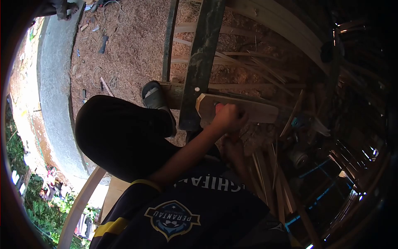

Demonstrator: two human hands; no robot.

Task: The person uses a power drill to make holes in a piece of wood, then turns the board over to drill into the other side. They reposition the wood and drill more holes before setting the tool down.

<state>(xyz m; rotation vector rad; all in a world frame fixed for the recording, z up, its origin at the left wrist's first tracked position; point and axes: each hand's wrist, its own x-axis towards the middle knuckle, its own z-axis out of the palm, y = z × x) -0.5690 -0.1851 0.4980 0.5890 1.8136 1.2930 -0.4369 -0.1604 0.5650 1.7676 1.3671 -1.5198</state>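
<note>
I see the left hand (229, 117) with its grip clamped on a short wooden board (248, 110), which lies across a dark beam (202, 62); right hand (233, 146) just below it, grip state unclear; sandalled foot (154, 95) beside the beam.

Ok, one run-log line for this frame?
left hand: gripping pale flat wooden piece | right hand: below it, grip unclear | ground: sawdust
</note>
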